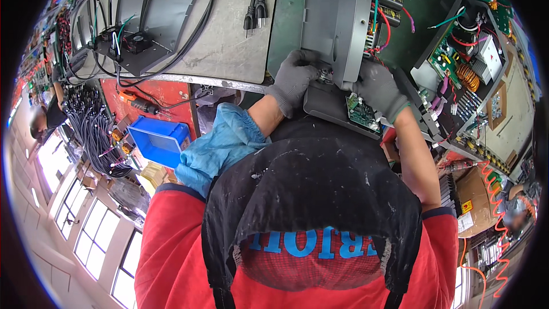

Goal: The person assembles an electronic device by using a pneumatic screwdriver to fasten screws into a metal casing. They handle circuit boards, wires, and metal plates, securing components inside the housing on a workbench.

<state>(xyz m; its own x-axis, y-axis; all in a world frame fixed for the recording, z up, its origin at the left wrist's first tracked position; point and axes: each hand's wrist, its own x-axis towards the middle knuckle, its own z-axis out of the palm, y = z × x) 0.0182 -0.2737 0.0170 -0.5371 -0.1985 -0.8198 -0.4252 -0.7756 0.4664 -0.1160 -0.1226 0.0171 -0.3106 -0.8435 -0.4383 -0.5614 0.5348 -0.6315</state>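
Observation:
Both of my hands wear grey gloves and work at a grey sheet-metal housing (327, 20) in front of me. My left hand (294, 79) is closed, its fingertips at a small shiny metal part (325, 75) by the housing's near end; what they pinch is too small to make out. With bent fingers my right hand (380, 89) grips the near right edge of the housing. Between my hands and body lies a dark grey panel (327, 103), with a small green circuit board (361, 112) at its right side, partly below my right hand.
Right stands an open chassis (474, 63) with boards, coils and wires. Black plugs (256, 16) and grey panels with a fan (137, 42) lie left. Below the bench edge are an orange power tool (137, 102), a blue bin (160, 140) and a cable bundle (94, 129). Others are visible at both sides.

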